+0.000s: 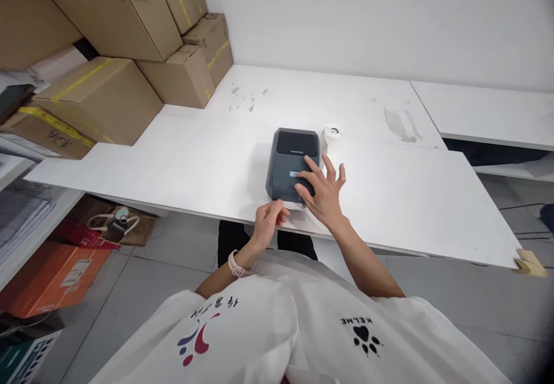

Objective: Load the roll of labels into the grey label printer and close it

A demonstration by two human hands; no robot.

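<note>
A dark grey label printer (289, 161) sits near the front edge of a white table (182, 159). My right hand (324, 190) rests on the printer's front right, fingers spread, one fingertip by the light blue button. My left hand (268, 220) is at the printer's front slot, fingers pinched on a white label (293, 205) coming out of it. A pink watch is on my left wrist. A white roll of labels (331, 137) stands just behind the printer on its right.
Brown cardboard boxes (130, 43) with yellow tape are stacked at the table's far left. A second white table (489, 112) adjoins on the right. Below on the left stand shelves, an orange box (56, 274) and a tote bag (116, 225) on the tiled floor.
</note>
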